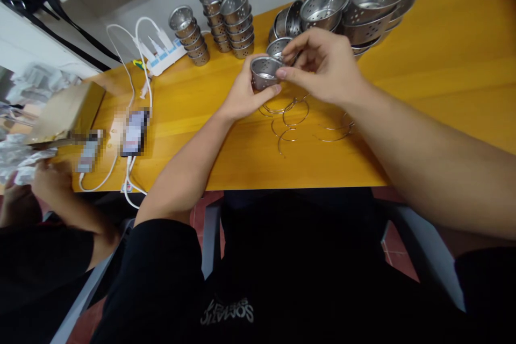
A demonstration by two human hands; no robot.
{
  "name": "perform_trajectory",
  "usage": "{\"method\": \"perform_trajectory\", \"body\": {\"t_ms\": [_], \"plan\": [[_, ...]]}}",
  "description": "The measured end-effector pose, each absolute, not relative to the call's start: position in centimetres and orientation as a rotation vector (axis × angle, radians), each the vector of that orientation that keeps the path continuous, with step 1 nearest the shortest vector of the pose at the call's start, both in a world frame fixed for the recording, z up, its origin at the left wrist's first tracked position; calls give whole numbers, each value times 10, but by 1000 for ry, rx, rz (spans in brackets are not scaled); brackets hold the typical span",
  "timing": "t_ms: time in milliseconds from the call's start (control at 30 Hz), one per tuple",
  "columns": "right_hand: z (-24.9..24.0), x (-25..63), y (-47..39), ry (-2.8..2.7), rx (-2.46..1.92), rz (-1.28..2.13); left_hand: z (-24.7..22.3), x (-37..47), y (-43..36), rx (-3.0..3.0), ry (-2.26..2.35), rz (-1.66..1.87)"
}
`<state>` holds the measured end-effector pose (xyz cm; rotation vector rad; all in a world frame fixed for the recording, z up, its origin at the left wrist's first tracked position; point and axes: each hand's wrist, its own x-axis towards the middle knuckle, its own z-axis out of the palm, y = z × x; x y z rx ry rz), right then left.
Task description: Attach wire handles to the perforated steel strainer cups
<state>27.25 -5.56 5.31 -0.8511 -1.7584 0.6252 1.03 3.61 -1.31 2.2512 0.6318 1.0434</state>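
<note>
A small perforated metal cup [264, 74] is held above the table by my left hand [244, 92], whose thumb and fingers wrap round it. At the cup's right rim is my right hand [322, 67], thumb and index finger pinched close together; what lies between the fingertips is too small to make out. Just behind, another metal cup [278, 47] is partly hidden by my fingers. Thin wire rings [295, 113] lie loose on the wood below my hands, with more wire [336, 137] to the right, partly covered by my right forearm.
Stacks of perforated cups [241, 24] stand at the back, larger ones [368, 11] piled back right. A white power strip [167, 57], a phone [135, 131], another phone [89, 153] and cables lie left on the yellow table [185, 150]. Another person's hands [50, 183] are beside a cardboard box [66, 110].
</note>
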Motion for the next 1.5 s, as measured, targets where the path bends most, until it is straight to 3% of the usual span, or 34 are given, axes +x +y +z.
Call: {"method": "perform_trajectory", "body": {"t_ms": [133,767,1300,1500], "plan": [[48,276,-56,-1890,-889,419,-7,4,36,2242,732,1026],[41,276,-57,-2117,-860,556,-6,3,32,2430,607,1016],[63,283,-53,-1848,-1101,260,-20,2,53,2167,794,1114],[59,285,-48,-1800,-1229,251,-20,-4,49,2230,825,973]]}}
